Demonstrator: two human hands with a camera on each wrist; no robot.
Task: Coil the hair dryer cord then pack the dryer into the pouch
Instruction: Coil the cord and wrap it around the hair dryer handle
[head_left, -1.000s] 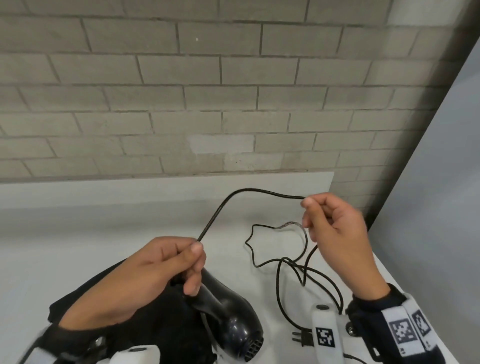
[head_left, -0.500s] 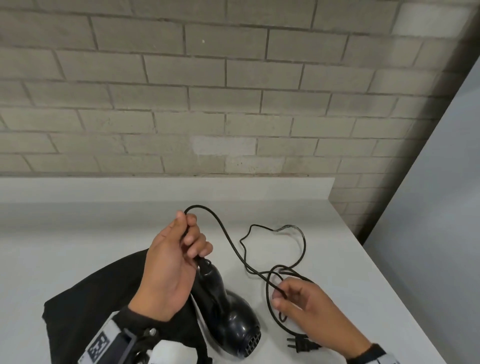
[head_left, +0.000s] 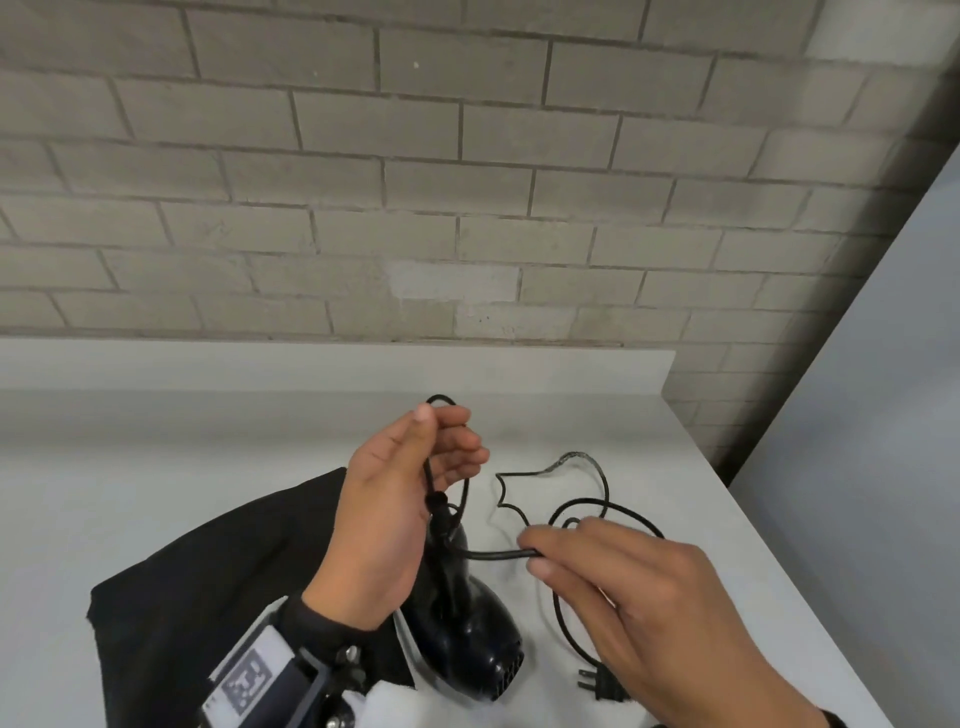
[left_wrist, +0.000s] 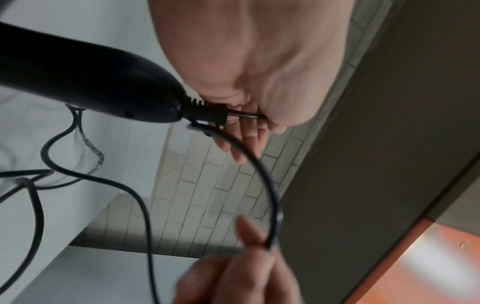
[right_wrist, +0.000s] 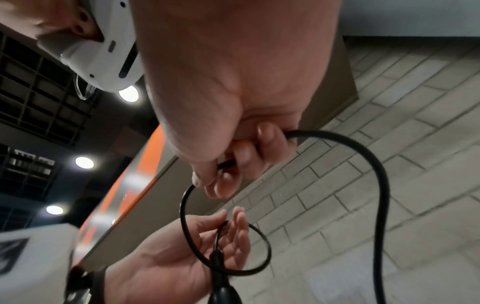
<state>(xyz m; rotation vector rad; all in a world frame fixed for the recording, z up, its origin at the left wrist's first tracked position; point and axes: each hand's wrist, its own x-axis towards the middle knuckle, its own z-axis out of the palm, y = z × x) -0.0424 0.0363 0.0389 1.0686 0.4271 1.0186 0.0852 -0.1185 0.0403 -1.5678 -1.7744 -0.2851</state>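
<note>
The black hair dryer (head_left: 467, 639) lies on the white counter (head_left: 156, 467), its handle (left_wrist: 91, 82) pointing away from me. My left hand (head_left: 410, 467) holds a small loop of the black cord (head_left: 571, 501) between thumb and fingers, just above the handle's end. To the right, my right hand (head_left: 540, 558) pinches the cord (right_wrist: 376, 164) a short way along and holds it taut beside the handle. Loose cord loops lie behind the right hand. The plug (head_left: 602, 688) rests on the counter near the dryer's grille. The black pouch (head_left: 208, 571) lies flat under my left forearm.
A grey brick wall (head_left: 467, 208) rises behind the counter's low back ledge. The counter's right edge (head_left: 779, 545) runs diagonally, with a grey floor or panel beyond it. Bare counter shows to the left and behind the pouch.
My right hand let go of the raised cord, dropped to the loose loops, took hold further along and now brings that stretch toward the handle. The left hand kept its loop by the handle.
</note>
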